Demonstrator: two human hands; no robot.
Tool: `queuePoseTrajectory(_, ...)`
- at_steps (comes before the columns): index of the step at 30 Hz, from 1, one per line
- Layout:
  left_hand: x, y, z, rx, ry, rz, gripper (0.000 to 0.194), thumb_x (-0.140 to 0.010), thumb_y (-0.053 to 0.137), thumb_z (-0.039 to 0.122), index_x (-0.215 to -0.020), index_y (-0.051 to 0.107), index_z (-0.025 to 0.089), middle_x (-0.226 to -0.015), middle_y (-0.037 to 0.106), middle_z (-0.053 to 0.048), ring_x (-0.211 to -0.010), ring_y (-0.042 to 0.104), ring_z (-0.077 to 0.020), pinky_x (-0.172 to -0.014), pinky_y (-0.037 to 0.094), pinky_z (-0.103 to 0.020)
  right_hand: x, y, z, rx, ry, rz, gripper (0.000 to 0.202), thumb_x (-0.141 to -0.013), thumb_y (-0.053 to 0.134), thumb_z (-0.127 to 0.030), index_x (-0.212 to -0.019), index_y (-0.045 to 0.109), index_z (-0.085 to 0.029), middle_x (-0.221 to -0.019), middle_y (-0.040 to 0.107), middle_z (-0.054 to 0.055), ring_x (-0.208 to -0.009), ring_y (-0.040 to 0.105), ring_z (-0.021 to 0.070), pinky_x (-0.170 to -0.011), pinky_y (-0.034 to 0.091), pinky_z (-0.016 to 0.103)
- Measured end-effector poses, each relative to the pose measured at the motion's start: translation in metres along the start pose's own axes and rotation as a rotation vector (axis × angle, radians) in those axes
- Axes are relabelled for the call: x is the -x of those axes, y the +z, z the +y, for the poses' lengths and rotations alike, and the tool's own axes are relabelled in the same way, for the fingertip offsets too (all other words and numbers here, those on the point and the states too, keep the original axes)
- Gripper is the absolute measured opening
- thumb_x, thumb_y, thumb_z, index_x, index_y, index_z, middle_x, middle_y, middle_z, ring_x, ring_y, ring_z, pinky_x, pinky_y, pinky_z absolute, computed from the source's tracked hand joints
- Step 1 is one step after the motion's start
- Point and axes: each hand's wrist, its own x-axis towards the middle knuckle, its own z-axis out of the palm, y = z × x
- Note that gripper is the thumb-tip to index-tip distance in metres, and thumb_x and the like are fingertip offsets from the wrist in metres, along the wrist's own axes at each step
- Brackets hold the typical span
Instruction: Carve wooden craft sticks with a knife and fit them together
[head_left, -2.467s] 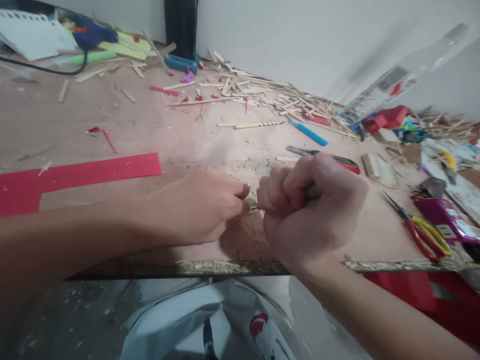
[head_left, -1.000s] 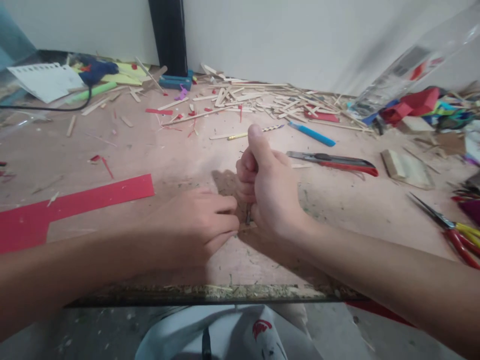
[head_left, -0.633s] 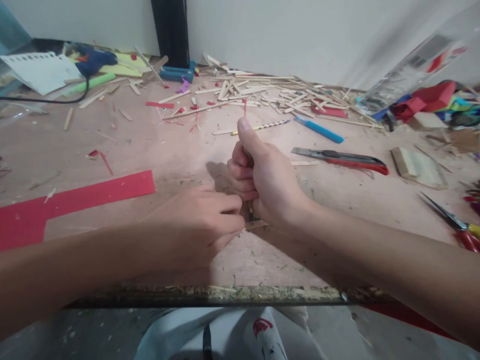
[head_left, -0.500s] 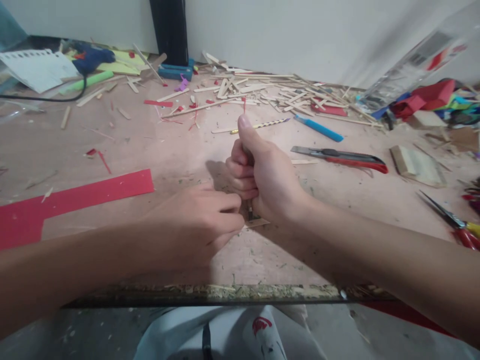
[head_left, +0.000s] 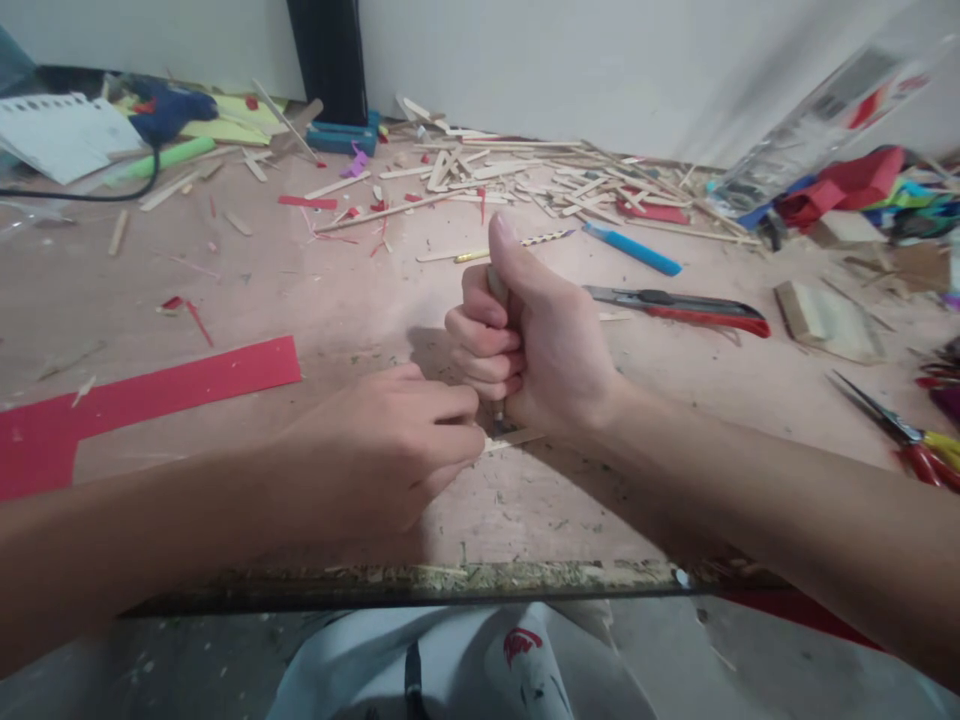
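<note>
My right hand point(head_left: 559, 345) is closed in a fist around a slim wooden-handled tool point(head_left: 497, 287), held upright with the thumb pointing up along its top. The tool's dark lower end comes down on a thin flat wooden stick point(head_left: 519, 438) lying on the table; its exact tip shape is hidden. Beside it, my left hand point(head_left: 397, 435) rests low on the tabletop, fingers curled and pinching the stick's left end. Most of the stick disappears under those fingers. Behind my right fist lie a patterned pencil point(head_left: 474, 256) and a red utility knife point(head_left: 682, 305).
Red paper point(head_left: 187, 385) lies on the left. Across the back, loose wooden sticks point(head_left: 517, 180) form a pile, near a blue pen-like piece point(head_left: 634, 250). Scissors point(head_left: 911, 440) and a wood block point(head_left: 825, 320) are on the right. The table's worn edge point(head_left: 525, 578) runs along the front.
My right fist has tilted slightly and shows more of the tool's handle at the top. A little more of the stick shows below it. The whole view has shifted slightly.
</note>
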Motion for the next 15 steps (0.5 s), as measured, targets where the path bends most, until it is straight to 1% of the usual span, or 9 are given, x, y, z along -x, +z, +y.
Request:
queuePoseTrajectory(5,0.001,0.0,0.001,-0.02,0.01,0.001,0.032,-0.109,0.049,0.012,-0.081,0.061,0.02,-0.087,0.063,0.0,-0.076,0.051,-0.0174,-0.077,0.039,-0.038,0.007,0.0,-0.003,0.029,-0.052,-0.033,0.073,-0.113,0.044,-0.074,-0.06,0.032,-0.025,-0.058,0.015,-0.008,-0.049,0.003,0.0092,-0.044,0.004,0.028)
queuePoseTrajectory(8,0.001,-0.001,0.001,-0.034,0.01,-0.005,0.032,-0.109,0.049,0.012,-0.082,0.063,0.02,-0.086,0.063,0.0,-0.075,0.051,-0.0175,-0.078,0.04,-0.038,0.01,0.001,-0.004,0.057,-0.072,-0.004,0.072,-0.115,0.042,-0.071,-0.06,0.031,-0.024,-0.057,0.017,-0.008,-0.049,0.004,0.0092,-0.043,0.006,0.028)
queuePoseTrajectory(10,0.001,-0.002,0.0,-0.051,0.012,-0.004,0.032,-0.109,0.049,0.012,-0.081,0.063,0.021,-0.086,0.064,0.0,-0.073,0.051,-0.0175,-0.078,0.039,-0.039,0.011,0.0,-0.004,0.099,-0.102,0.038,0.071,-0.113,0.045,-0.072,-0.062,0.033,-0.024,-0.058,0.02,-0.008,-0.049,0.007,0.0091,-0.043,0.009,0.027)
queuePoseTrajectory(11,0.001,-0.002,-0.001,-0.06,0.014,-0.004,0.032,-0.109,0.05,0.012,-0.081,0.063,0.021,-0.086,0.065,-0.001,-0.073,0.052,-0.0176,-0.078,0.038,-0.039,0.012,-0.001,-0.004,0.131,-0.124,0.064,0.071,-0.111,0.047,-0.074,-0.063,0.034,-0.024,-0.058,0.022,-0.008,-0.048,0.011,0.0091,-0.043,0.013,0.027)
queuePoseTrajectory(12,0.001,-0.003,-0.003,-0.068,0.014,-0.005,0.031,-0.109,0.051,0.012,-0.083,0.064,0.02,-0.088,0.067,-0.001,-0.074,0.053,-0.0178,-0.078,0.038,-0.04,0.014,-0.003,-0.004,0.174,-0.153,0.095,0.071,-0.11,0.049,-0.076,-0.063,0.037,-0.024,-0.058,0.027,-0.007,-0.047,0.019,0.0096,-0.044,0.02,0.027)
queuePoseTrajectory(13,0.001,-0.004,-0.004,-0.073,0.012,-0.008,0.029,-0.109,0.052,0.012,-0.086,0.067,0.02,-0.09,0.069,-0.002,-0.076,0.055,-0.0182,-0.079,0.038,-0.04,0.017,-0.006,-0.004,0.231,-0.185,0.127,0.07,-0.109,0.051,-0.077,-0.063,0.042,-0.024,-0.059,0.034,-0.005,-0.048,0.03,0.0109,-0.047,0.029,0.027)
queuePoseTrajectory(14,0.001,-0.005,-0.005,-0.075,0.006,-0.012,0.026,-0.108,0.052,0.012,-0.09,0.07,0.02,-0.092,0.071,-0.002,-0.078,0.058,-0.0189,-0.079,0.038,-0.04,0.021,-0.008,-0.006,0.305,-0.225,0.158,0.069,-0.108,0.053,-0.077,-0.064,0.047,-0.024,-0.062,0.043,-0.003,-0.053,0.043,0.013,-0.052,0.039,0.029)
queuePoseTrajectory(15,0.001,-0.005,-0.006,-0.073,-0.004,-0.017,0.025,-0.108,0.053,0.012,-0.096,0.073,0.02,-0.094,0.072,-0.003,-0.08,0.06,-0.0196,-0.08,0.039,-0.041,0.027,-0.011,-0.008,0.395,-0.265,0.188,0.067,-0.108,0.054,-0.076,-0.065,0.054,-0.024,-0.066,0.051,0.0,-0.061,0.053,0.0154,-0.059,0.046,0.031)
